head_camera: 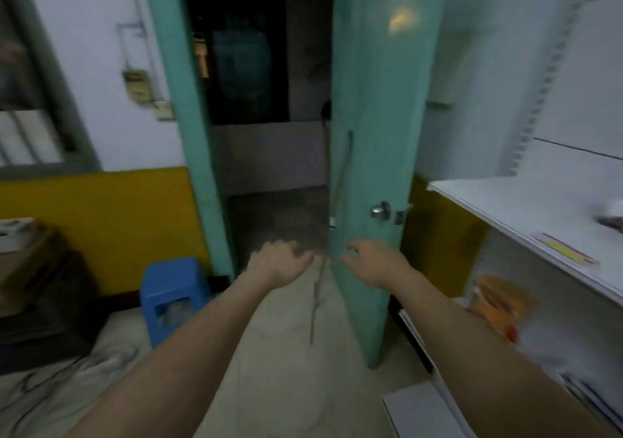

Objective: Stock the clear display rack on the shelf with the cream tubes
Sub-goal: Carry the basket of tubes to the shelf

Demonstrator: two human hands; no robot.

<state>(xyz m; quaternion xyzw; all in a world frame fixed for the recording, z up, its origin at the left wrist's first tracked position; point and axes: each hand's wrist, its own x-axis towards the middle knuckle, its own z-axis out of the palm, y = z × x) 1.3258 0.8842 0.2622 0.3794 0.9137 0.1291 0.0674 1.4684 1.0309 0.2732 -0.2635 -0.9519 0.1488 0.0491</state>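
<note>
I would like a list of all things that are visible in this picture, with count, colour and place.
door: one, teal, centre, standing open
knob: one, silver, on the door
doorway: one, dark, left of the door
stool: one, blue, on the floor at left
shelf: one, white, at right; a yellow label on its edge
packets: orange, blurred, count unclear, under the shelf
cloth: one, grey, floor, lower left
rack and tubes: not seen
left hand: one, empty, fingers loosely curled
right hand: one, empty, fingers loosely curled
</note>
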